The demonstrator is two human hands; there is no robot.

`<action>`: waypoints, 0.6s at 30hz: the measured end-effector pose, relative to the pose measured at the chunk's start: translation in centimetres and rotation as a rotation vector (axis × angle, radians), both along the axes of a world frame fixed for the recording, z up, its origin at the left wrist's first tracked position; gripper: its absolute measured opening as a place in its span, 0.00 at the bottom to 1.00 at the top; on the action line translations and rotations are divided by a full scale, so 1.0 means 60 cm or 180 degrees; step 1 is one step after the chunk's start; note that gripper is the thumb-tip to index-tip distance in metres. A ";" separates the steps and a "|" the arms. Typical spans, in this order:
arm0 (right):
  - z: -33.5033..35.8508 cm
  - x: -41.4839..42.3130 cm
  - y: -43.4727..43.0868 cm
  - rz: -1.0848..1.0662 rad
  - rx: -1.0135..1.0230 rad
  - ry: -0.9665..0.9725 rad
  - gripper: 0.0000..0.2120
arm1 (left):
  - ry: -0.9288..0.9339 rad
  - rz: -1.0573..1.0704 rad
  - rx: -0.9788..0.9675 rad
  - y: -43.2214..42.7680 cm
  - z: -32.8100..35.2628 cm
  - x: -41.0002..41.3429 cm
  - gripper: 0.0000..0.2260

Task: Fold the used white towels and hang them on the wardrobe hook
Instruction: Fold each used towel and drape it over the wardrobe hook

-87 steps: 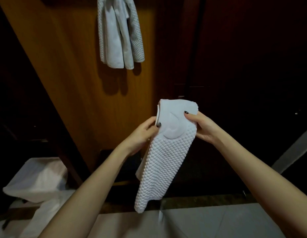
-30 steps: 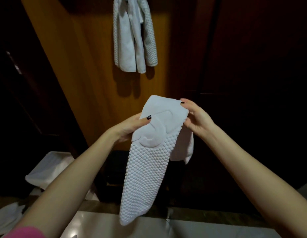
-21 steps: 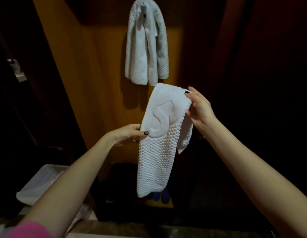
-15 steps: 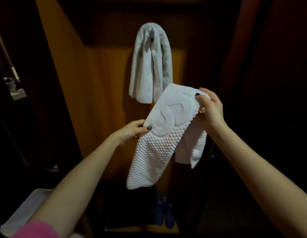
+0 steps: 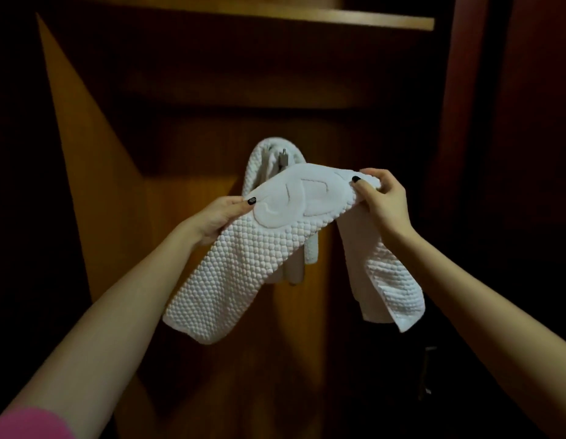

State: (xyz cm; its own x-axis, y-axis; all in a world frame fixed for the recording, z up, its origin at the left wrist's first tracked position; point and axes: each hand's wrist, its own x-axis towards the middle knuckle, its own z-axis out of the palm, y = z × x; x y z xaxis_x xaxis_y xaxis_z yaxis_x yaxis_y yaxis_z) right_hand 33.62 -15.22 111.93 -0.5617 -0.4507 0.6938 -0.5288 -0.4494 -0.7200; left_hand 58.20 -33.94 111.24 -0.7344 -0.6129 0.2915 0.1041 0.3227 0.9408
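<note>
I hold a folded white towel (image 5: 259,258) with a bumpy weave and a smooth embossed patch, stretched almost level between both hands. My left hand (image 5: 223,218) grips its left edge, thumb on top. My right hand (image 5: 381,201) pinches the right end, from which a second flap hangs down. Right behind it, another white towel (image 5: 264,160) hangs on the metal wardrobe hook (image 5: 284,156); my towel covers most of it.
The hook is fixed to the wooden back panel (image 5: 186,198) of the wardrobe. A wooden shelf (image 5: 307,20) runs across the top. Dark door panels (image 5: 512,153) stand to the right and deep shadow to the left.
I have raised the towel up to the hook and turned it from hanging down to nearly level. My view tilted upward, so the floor and the white heap at the lower left dropped out.
</note>
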 end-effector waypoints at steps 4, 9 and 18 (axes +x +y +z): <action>0.066 -0.013 -0.058 -0.0178 -0.0154 0.0213 0.13 | 0.0117 -0.0044 -0.0159 -0.061 0.071 -0.017 0.13; 0.139 -0.034 -0.140 -0.0322 -0.0268 0.0326 0.10 | 0.0240 0.0039 -0.0225 -0.141 0.150 -0.046 0.13; 0.160 -0.087 -0.280 -0.0362 -0.0049 0.0175 0.10 | 0.0195 0.0229 0.0042 -0.266 0.206 -0.104 0.22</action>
